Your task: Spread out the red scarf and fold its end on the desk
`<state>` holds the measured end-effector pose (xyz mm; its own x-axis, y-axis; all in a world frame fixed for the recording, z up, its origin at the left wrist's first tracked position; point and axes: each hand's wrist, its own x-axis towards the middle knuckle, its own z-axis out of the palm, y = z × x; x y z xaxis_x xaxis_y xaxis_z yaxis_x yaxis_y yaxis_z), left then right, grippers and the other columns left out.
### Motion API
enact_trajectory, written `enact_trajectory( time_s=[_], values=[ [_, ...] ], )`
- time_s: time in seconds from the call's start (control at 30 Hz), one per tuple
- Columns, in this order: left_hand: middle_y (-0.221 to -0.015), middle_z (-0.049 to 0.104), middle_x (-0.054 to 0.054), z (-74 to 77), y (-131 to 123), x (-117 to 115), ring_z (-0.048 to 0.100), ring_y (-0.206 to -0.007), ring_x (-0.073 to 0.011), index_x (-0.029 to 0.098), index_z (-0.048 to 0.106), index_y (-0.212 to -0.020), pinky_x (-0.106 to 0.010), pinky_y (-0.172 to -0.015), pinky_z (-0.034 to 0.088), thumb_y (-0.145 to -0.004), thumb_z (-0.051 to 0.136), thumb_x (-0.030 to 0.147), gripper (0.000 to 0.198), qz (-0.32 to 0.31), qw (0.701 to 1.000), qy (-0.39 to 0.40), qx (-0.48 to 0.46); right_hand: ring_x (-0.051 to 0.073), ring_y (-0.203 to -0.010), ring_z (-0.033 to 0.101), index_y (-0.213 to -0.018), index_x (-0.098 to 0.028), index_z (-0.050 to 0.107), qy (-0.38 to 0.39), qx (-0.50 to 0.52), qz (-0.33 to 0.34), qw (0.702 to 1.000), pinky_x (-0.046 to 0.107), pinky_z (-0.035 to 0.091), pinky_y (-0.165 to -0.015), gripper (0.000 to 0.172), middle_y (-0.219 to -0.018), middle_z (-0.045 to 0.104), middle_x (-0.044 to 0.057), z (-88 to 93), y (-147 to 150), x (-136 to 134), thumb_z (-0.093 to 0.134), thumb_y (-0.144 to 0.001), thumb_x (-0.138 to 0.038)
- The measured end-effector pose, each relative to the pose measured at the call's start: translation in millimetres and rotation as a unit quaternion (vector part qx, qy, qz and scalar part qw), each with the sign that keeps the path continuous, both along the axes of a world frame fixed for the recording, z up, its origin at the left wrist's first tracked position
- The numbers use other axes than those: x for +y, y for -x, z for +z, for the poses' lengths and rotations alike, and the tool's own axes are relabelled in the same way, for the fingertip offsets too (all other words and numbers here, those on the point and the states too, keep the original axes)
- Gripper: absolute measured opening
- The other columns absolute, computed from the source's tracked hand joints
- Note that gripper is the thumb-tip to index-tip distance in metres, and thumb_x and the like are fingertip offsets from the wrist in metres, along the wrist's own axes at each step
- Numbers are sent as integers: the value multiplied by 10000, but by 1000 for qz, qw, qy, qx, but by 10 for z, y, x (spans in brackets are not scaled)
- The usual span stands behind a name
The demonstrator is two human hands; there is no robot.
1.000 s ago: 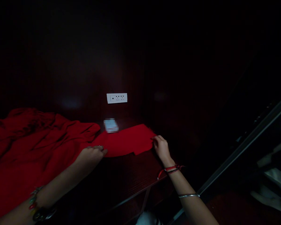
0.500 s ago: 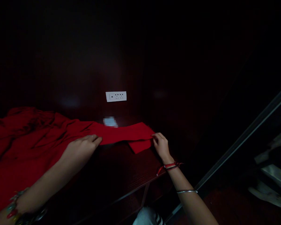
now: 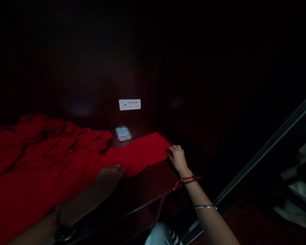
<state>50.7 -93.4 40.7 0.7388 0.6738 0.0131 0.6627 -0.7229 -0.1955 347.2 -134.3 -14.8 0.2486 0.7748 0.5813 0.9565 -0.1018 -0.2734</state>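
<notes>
A long red cloth (image 3: 139, 153) lies over the dark wooden desktop (image 3: 153, 182), flat and narrow on the right, bunched and wrinkled on the left. At its right end, my right hand (image 3: 177, 157) pinches the corner between thumb and fingers. My left hand (image 3: 111, 177) is in shadow at the cloth's front edge, further left, its fingers closed on that edge. Part of its fingertips is hard to make out in the dark.
A white wall socket (image 3: 130, 104) is on the dark back panel. Below it, behind the cloth, lies a small blurred pale item (image 3: 123, 133). A metal rail (image 3: 265, 148) slants along the right side, with pale items (image 3: 302, 194) beyond. My knee (image 3: 161, 234) is under the desktop edge.
My left hand has moved right and toward me, drawing the cloth's front edge over the lower layer. The strip lies flatter and wider. My right hand stays at the corner.
</notes>
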Motion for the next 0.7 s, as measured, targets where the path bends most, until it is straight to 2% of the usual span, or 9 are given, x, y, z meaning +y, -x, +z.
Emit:
enact_trajectory(
  time_s=[0.13,0.2,0.33,0.43,0.57,0.7],
  values=[
    [-1162,539,-128,-224,21,103,541,-1017,-218,167,526,-1133,-355,-809,459,-721,279,-62,532,-8,1000,-16,3,201,-913,419,-884,-216,603,17,-34,31,999,313,282,-749,189,-920,587,41,8,-11,27,504,-760,-114],
    [-1203,506,-132,-250,93,240,516,-1056,-204,159,487,-1176,-324,-829,454,-713,279,-76,559,-8,999,-32,12,195,-908,434,-867,-209,601,39,-49,44,997,321,267,-763,164,-896,593,41,7,-4,52,501,-773,-120],
    [-1233,485,-97,-112,291,568,516,-1058,-169,201,443,-1213,-287,-843,445,-708,277,-90,606,-21,999,-41,28,170,-849,472,-877,-193,594,60,-93,87,990,314,259,-786,146,-839,597,35,20,77,81,468,-817,-153],
    [-1230,488,-82,-23,343,671,521,-1050,-156,224,450,-1203,-273,-840,441,-726,282,-80,591,-30,999,-27,21,165,-818,478,-886,-186,598,64,-116,101,986,293,281,-774,161,-823,590,43,42,161,67,448,-832,-163],
    [-1152,533,-134,-91,97,560,548,-1000,-213,193,493,-1164,-338,-800,454,-767,335,-18,476,-10,999,-46,13,172,-799,482,-902,-183,605,67,-120,99,986,271,315,-728,175,-826,584,59,57,209,28,450,-825,-163],
    [-1183,503,-110,-175,-310,379,502,-1047,-228,213,446,-1202,-353,-840,417,-805,370,74,428,-68,995,-61,-34,168,-815,499,-936,-183,587,42,-97,108,989,267,338,-745,184,-853,589,59,54,157,40,438,-830,-164]
  ],
)
